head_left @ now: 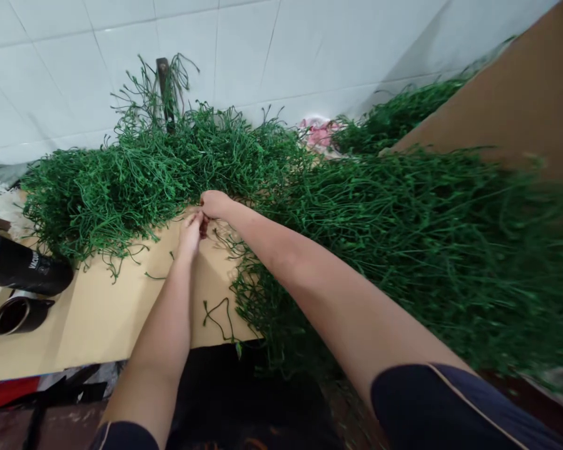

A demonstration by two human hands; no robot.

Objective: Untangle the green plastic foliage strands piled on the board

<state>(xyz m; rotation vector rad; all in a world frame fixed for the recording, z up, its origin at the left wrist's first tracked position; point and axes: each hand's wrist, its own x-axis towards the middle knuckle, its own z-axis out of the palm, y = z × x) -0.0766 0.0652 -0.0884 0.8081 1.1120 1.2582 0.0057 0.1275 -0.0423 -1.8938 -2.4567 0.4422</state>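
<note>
My left hand (pixel 191 232) and my right hand (pixel 214 204) meet over the cardboard-coloured work surface (pixel 122 312), their fingers pinched close together. Whatever sits between the fingertips is too small and hidden to make out. Just beyond them lies a long heap of thin green stems (pixel 136 169) with small knobbed tips. A second, larger pile of green stems (pixel 403 231) spreads on the right, under and beside my right forearm. Several loose stems lie on the board, one bent stem (pixel 228 319) near its front edge.
A black bottle (pixel 25 265) lies at the left, beside a dark mug (pixel 21 314) with dark contents. An upright dark metal strip (pixel 164 94) rises from the heap near the tiled wall (pixel 244 50). A cardboard panel (pixel 511 100) leans at the right; a pink-and-white cloth (pixel 319 132) lies behind.
</note>
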